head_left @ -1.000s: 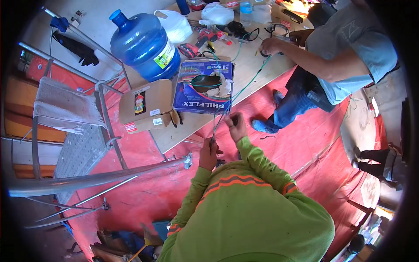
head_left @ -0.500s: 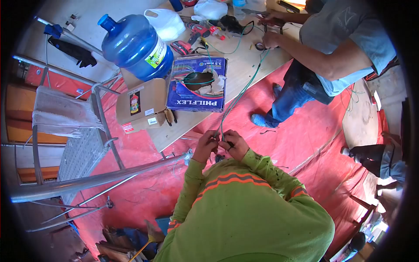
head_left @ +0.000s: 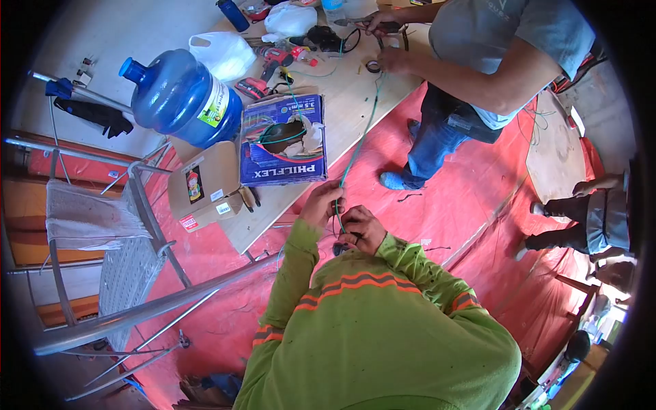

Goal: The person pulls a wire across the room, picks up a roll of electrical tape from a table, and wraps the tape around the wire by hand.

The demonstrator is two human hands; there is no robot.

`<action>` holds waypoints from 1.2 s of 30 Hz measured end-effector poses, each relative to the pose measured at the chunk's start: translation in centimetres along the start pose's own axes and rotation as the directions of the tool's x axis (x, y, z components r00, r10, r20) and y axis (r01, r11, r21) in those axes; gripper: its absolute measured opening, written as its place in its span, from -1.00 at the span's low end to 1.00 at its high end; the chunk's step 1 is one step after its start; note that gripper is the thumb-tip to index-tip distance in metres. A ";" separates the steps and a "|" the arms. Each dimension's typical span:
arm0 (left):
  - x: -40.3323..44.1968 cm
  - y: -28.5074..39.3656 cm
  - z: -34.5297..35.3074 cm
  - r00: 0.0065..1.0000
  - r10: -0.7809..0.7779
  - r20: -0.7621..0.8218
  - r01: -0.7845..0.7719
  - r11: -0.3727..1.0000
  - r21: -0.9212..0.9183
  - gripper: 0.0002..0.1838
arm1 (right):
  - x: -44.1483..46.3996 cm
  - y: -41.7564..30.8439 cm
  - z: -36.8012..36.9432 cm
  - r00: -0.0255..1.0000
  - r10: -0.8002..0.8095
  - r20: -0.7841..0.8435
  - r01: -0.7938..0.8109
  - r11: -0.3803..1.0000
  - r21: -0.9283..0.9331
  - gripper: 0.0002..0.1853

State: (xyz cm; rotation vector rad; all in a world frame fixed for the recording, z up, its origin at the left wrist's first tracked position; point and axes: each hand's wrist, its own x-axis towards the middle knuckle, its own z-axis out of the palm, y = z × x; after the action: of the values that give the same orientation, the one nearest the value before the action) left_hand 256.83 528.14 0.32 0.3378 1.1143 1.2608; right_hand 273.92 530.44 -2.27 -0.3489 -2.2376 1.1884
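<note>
Green wire runs from the co-worker's side of the table down to my hands in front of my chest. My left hand is closed on the wire, fingertips pinching it just beyond the table's edge. Lower and to the right, my right hand has its fingers curled around the wire close to my body. Between the two hands a short stretch of wire bends downward. A small dark band shows at my right fingers; I cannot tell what it is.
On the table are a blue PHILFLEX wire box, a cardboard box, a large water bottle, a red drill and a tape roll. A co-worker handles a tool opposite. Metal scaffolding stands left.
My left hand has moved up the wire, away from my right hand. The strands, spread apart before, now run close together. The view has shifted, so the table appears further left.
</note>
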 end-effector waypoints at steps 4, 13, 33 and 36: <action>1.9 -0.2 -1.2 0.999 -0.017 -0.037 0.010 0.983 -0.184 -0.84 | 0.8 -0.1 -0.7 0.999 -0.036 -0.016 0.037 0.995 0.095 -0.82; 4.5 -3.7 -6.6 0.984 -0.055 -0.169 0.084 0.982 0.170 -0.84 | 1.3 -2.7 -3.4 0.998 -0.054 -0.029 0.059 0.982 0.179 -0.85; -0.5 -1.5 -4.1 0.980 0.185 -0.077 -0.114 0.830 0.546 -0.81 | 1.8 4.0 6.6 0.850 0.264 0.456 -0.147 0.950 -0.275 -0.78; -0.8 -2.0 -4.0 0.897 0.442 0.012 -0.257 0.498 0.829 -0.82 | 1.8 4.8 6.8 0.874 0.252 0.416 -0.088 0.924 -0.373 -0.75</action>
State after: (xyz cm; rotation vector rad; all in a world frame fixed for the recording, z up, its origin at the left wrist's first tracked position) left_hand 254.82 525.35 -2.70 1.2316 1.8633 1.0471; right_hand 268.23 529.43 -8.51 -0.4503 -2.8977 1.0413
